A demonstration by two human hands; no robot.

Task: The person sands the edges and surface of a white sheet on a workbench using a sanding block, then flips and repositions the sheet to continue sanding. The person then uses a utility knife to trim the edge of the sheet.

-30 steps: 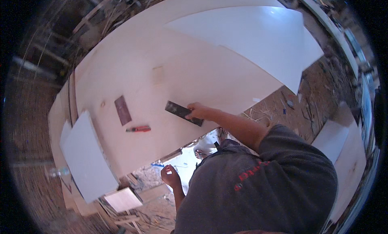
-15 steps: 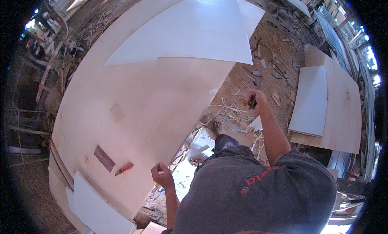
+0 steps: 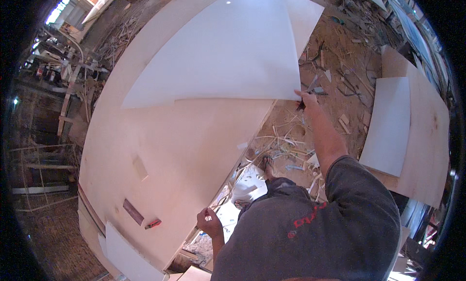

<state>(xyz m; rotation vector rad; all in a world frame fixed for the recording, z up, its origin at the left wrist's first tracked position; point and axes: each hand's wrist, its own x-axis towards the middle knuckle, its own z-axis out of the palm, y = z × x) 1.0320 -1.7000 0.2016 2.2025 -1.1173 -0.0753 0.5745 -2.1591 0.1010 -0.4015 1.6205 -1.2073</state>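
Note:
My right hand (image 3: 307, 100) is at the near right corner of a large white sheet (image 3: 228, 53), fingers against its edge. A small dark object (image 3: 301, 105) is held in that hand, mostly hidden by the fingers. Under the white sheet lies a big pale plywood board (image 3: 179, 150). My left hand (image 3: 210, 223) is curled beside the board's near edge, thumb and fingers together. A light spot shows between them, and I cannot make out what it is. To its left on the board lie a red utility knife (image 3: 153, 223) and a dark reddish-brown flat strip (image 3: 133, 212).
Off to the right, a white panel (image 3: 387, 125) rests on another plywood sheet (image 3: 429, 135). The sandy floor (image 3: 335, 87) between carries wood scraps and strips. Another white piece (image 3: 131, 256) lies at the board's near left. A wooden frame (image 3: 68, 101) stands beyond the left side.
My right hand has reached forward to the white sheet's corner, keeping the dark object. My left hand stays curled near the board's edge. The whole view has shifted somewhat.

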